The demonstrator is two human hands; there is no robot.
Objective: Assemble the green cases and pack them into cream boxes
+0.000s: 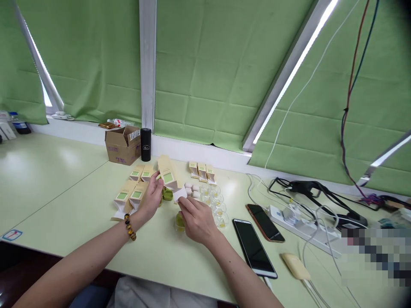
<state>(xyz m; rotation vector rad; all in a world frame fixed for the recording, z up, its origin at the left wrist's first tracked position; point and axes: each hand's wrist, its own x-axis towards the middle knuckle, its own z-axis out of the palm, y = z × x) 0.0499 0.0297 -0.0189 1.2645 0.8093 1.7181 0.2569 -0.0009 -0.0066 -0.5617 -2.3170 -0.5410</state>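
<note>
A cream cardboard carton (166, 169) is gripped in the left hand (152, 196), its white flap (180, 194) pinched by the right hand (197, 219), above the table (154, 259)

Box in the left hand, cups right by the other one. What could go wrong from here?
1. The right hand is at the white flap of the box in the left hand; a hard pull might crease or tear it.
2. The green cup sits close beside the right hand, partly hidden, so a small move may knock it.
3. The clear cups stand just past that hand; a sideways swing could scatter them.
</note>
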